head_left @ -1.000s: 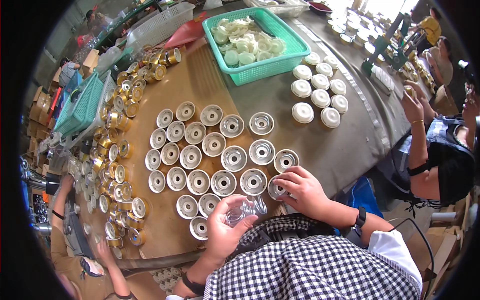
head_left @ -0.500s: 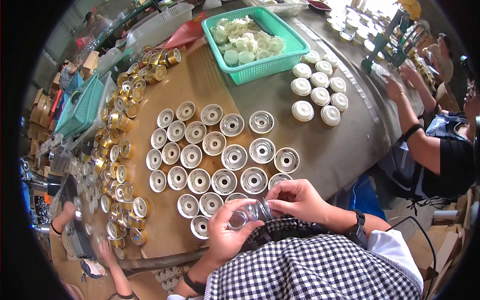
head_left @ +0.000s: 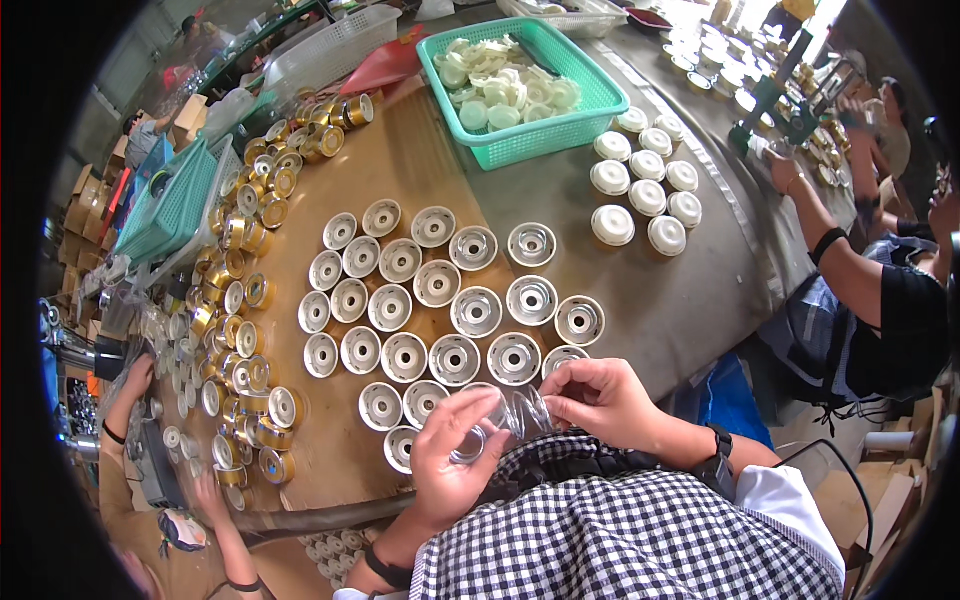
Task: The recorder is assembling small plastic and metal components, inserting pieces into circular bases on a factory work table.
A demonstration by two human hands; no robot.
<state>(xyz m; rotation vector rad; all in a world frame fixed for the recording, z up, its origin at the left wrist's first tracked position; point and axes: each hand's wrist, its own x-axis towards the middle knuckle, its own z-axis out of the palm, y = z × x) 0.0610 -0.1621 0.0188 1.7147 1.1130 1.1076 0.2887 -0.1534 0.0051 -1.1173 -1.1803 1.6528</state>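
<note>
Shiny rings (head_left: 522,412), thin and bunched, are held between both hands, just above the desk's near edge and in front of the checkered apron (head_left: 610,530). Left hand (head_left: 450,460): fingers curled around the bunch, clamped on it. Right hand (head_left: 605,403): thumb and forefinger together, pinched on the bunch's right end; exact ring count unclear, strands blurred.

Desk (head_left: 690,310), just beyond the hands: loose rows of white cups (head_left: 497,372), open side up, center holes showing. One cup is partly hidden behind the right fingers. Gold cups (head_left: 272,465) piled along the left side, lying every which way. Far right: cluster of white-capped pieces (head_left: 613,224), near a green basket (head_left: 545,143) holding translucent caps (head_left: 503,117). Red scoop (head_left: 384,68) left of the basket. Co-worker's hand (head_left: 785,172) at right, near a green press (head_left: 783,125).
</note>
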